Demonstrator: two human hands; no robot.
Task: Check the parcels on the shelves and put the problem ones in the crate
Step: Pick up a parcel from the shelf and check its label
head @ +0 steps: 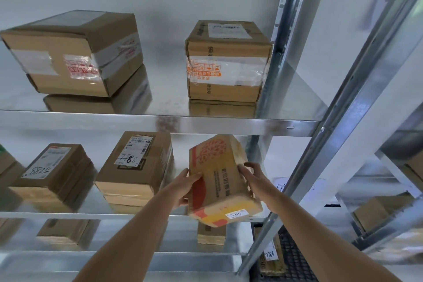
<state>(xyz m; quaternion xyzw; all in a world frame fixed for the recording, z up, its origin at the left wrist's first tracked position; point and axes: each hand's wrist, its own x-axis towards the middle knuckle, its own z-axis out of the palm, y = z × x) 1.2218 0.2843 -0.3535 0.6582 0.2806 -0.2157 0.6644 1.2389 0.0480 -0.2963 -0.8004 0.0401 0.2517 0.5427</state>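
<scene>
Both hands, left hand [186, 186] and right hand [253, 181], are gripping the orange-printed parcel [220, 181] with curled fingers, so I'd be tilting it slowly to check every side.

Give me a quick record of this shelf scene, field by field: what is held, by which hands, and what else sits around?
held parcel: orange-printed box, tilted, at the middle shelf's front edge
left hand: grips the box's left side
right hand: grips its right side
top shelf: two taped boxes
same shelf: box marked 7786, box marked 5088
crate: dark, lower right, a parcel inside
</scene>
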